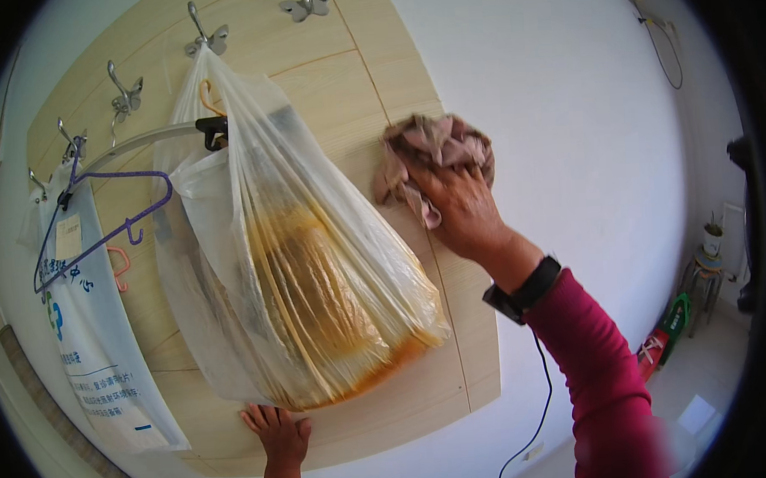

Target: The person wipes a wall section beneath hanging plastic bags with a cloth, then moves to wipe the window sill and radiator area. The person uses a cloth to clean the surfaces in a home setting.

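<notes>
My right hand (461, 200) presses a crumpled pinkish-brown cloth (440, 143) against the right edge of a pale wood-grain panel (325, 88). My left hand (280, 429) lies with its fingers spread at the panel's lower part, just under a hanging plastic bag (313, 261). The bag is thin, whitish and translucent, with orange-brown staining low down. Its handles hang from a metal butterfly-shaped hook (206, 38). What is inside is seen only dimly through the plastic.
To the left, a purple clothes hanger (120, 175) and a printed plastic film bag (99, 354) hang from hooks. White wall (545, 136) borders the panel. A black cable (544, 405) dangles under my right forearm. A stool (705, 270) bears a potted plant (713, 237).
</notes>
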The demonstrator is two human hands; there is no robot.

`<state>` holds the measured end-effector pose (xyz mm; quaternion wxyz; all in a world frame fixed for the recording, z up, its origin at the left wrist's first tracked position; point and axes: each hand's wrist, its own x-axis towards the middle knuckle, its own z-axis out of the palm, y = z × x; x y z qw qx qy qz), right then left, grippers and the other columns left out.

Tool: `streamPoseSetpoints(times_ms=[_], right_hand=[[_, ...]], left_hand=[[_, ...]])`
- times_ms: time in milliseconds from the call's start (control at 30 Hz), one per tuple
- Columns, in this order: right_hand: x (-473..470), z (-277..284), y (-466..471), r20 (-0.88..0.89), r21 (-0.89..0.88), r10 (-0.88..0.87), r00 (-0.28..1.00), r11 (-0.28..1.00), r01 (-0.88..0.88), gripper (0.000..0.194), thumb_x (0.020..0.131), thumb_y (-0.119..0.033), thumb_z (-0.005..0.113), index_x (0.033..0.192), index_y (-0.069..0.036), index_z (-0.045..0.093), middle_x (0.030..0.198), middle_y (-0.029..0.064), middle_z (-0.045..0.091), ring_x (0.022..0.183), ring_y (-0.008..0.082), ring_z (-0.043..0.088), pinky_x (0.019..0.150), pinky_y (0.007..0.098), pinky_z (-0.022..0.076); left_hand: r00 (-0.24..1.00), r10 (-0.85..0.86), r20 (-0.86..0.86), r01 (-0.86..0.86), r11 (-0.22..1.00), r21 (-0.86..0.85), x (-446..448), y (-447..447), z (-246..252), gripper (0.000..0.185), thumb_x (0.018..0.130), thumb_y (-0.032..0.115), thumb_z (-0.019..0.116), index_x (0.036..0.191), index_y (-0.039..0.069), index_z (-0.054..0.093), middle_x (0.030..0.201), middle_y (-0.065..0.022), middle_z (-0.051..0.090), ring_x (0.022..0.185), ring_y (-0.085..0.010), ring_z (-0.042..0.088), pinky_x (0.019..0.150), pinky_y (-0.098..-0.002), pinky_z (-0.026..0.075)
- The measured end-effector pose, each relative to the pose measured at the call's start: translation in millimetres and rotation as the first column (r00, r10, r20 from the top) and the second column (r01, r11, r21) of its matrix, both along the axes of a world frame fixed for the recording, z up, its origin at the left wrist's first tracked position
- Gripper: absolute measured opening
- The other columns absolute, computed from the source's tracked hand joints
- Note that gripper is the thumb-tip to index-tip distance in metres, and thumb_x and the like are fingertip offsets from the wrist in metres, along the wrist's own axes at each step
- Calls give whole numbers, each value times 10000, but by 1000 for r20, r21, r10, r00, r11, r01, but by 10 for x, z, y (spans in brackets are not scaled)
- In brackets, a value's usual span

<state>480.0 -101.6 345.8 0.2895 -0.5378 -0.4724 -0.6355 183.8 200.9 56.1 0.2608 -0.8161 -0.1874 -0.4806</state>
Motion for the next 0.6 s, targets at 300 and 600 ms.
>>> streamPoseSetpoints(times_ms=[300, 600], right_hand=[[-18, 1060, 191, 92, 113, -88, 992, 991, 77, 527, 938, -361, 553, 1430, -194, 464, 1315, 125, 563, 1224, 331, 522, 1082, 500, 320], [-73, 1788, 361, 36, 138, -166, 985, 977, 160, 509, 947, -417, 560, 1393, -184, 482, 1305, 157, 557, 1208, 368, 534, 1043, 500, 390]], left_hand=[[1000, -9, -28, 8, 1000, -17, -22, 4, -7, 605, 976, 556, 378, 1157, -21, 404, 1333, -292, 357, 1304, -583, 234, 1053, -772, 89], [998, -11, -56, 10, 1000, -18, -54, 70, -108, 715, 956, 511, 437, 1442, 8, 293, 1503, -306, 229, 1368, -592, 141, 1071, -768, 58]])
